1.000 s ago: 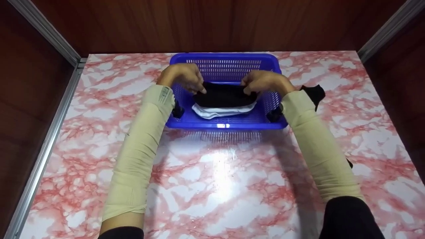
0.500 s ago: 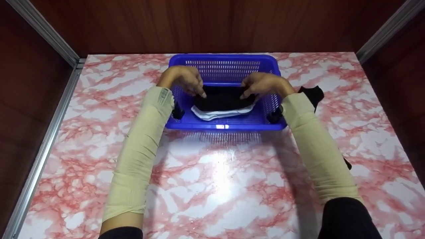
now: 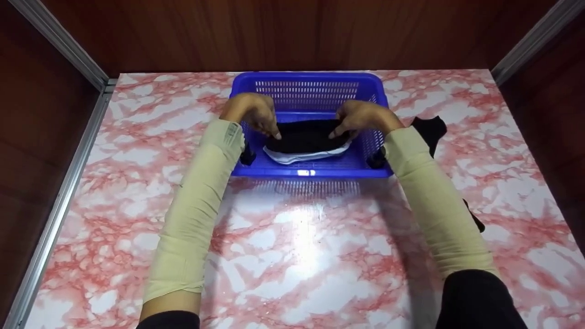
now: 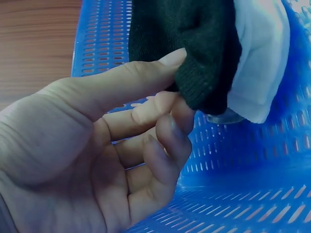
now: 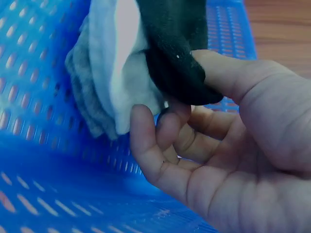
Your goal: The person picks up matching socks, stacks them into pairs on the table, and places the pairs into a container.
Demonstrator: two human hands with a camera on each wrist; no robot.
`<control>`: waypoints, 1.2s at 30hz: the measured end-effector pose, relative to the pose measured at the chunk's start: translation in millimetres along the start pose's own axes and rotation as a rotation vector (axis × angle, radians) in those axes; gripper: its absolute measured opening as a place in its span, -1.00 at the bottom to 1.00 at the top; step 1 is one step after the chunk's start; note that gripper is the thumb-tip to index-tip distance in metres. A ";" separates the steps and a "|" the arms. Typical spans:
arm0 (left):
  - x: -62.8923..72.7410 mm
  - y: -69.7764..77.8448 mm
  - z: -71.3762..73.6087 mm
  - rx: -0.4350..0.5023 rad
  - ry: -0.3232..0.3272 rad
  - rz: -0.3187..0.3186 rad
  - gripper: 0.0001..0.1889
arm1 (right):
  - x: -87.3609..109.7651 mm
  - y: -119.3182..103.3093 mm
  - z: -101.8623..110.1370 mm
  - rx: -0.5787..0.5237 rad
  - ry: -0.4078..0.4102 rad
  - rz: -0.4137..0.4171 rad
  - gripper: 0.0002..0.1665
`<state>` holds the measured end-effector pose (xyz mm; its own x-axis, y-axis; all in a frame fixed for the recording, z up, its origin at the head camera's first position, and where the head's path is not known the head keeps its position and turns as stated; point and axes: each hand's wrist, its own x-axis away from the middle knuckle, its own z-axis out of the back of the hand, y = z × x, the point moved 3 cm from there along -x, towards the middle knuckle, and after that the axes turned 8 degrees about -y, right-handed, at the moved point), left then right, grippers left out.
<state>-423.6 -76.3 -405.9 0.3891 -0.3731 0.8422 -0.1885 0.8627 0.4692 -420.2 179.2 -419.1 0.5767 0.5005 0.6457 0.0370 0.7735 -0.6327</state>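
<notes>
Inside the blue plastic basket (image 3: 311,172), a folded black sock (image 3: 308,136) of knitted fabric lies across a white folded piece (image 3: 301,157), also seen in the left wrist view as white cloth (image 4: 260,58). My left hand (image 3: 256,114) pinches the sock's left end between thumb and fingers. Its right end is pinched by my right hand (image 3: 361,118), whose thumb lies on top. In the right wrist view, grey cloth (image 5: 82,82) shows beyond the white piece, and one right fingertip is close to the white cloth.
Black cloth (image 3: 429,130) lies on the red-and-white marbled table (image 3: 301,256) right of the basket, partly hidden by my right forearm. Dark wooden panels (image 3: 292,36) stand behind and at both sides.
Both hands have lowered slightly with the black sock, which has come down and toward me onto the white cloth. Both hands keep their hold.
</notes>
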 end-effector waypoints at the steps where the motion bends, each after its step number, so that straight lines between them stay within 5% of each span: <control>1: -0.9 -0.2 -0.6 -0.006 0.001 0.009 -0.76 | -0.7 0.3 0.0 0.011 0.006 -0.002 -0.71; 9: -2.9 0.9 -3.0 -0.098 0.077 0.025 -0.75 | -2.0 1.4 2.7 0.096 0.041 -0.019 -0.80; 16: 2.1 7.4 -2.6 -0.204 0.058 0.004 -0.71 | 0.5 0.4 4.2 0.157 0.071 -0.030 -0.58; 21: 8.3 11.2 -4.9 -0.138 0.009 -0.027 -0.62 | 2.0 -2.1 4.9 0.144 0.062 -0.025 -0.33; 26: 15.8 14.3 -3.1 -0.095 -0.005 -0.079 -0.74 | 8.0 -6.5 8.2 0.152 0.058 -0.007 -0.25; 32: 28.5 13.2 1.9 -0.168 0.117 -0.160 -0.89 | 22.3 -14.7 14.8 0.238 0.130 0.040 -0.41; 36: 40.2 16.0 2.1 -0.278 0.265 -0.212 -0.82 | 34.8 -17.0 19.7 0.225 0.179 0.080 -0.42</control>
<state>-412.8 -78.2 -364.0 0.6181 -0.4823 0.6207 0.1560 0.8492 0.5044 -416.9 191.2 -377.5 0.7057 0.5025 0.4995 -0.1847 0.8110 -0.5551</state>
